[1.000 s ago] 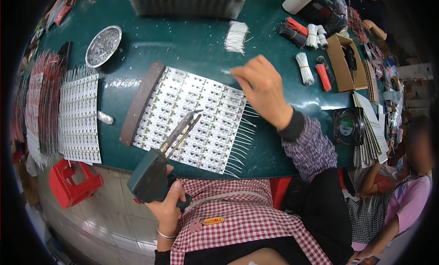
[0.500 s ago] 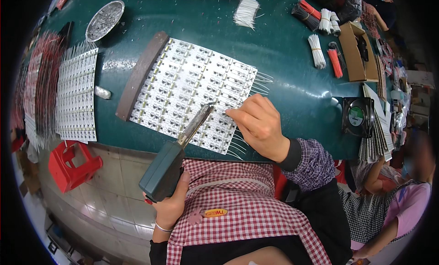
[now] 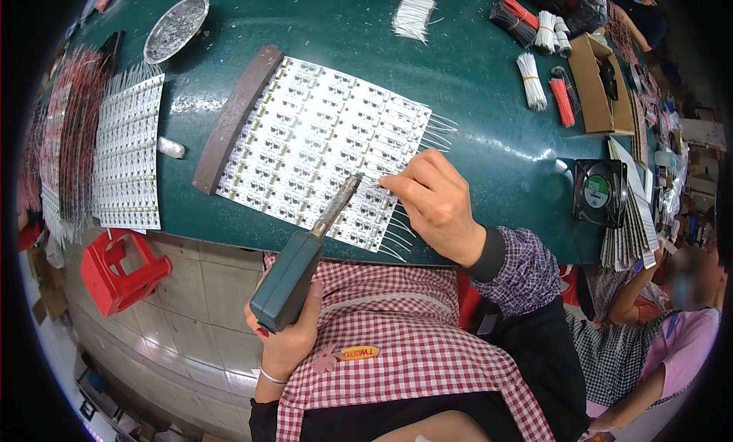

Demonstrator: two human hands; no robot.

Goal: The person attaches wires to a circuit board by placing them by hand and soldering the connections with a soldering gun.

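Note:
My left hand is wrapped round the dark green handle of a soldering gun. Its metal tip rests at or just above a white panel of small circuit boards, close to the fingertips of my right hand. That hand is closed in a pinch over the panel's right side, on what looks like a thin white wire, mostly hidden by the fingers. Other white wires stick out from the panel's right edge, above and below my hand. A brown bar lies along the panel's left edge.
At the left lie wired panels and a foil-like roll; behind them stands a metal bowl. Wire bundles, an open carton and a black fan sit at right. Co-workers are beyond.
The soldering gun and my left hand have shifted right and slightly up, bringing the tip nearer my right fingertips. My right hand keeps its pinch in nearly the same place.

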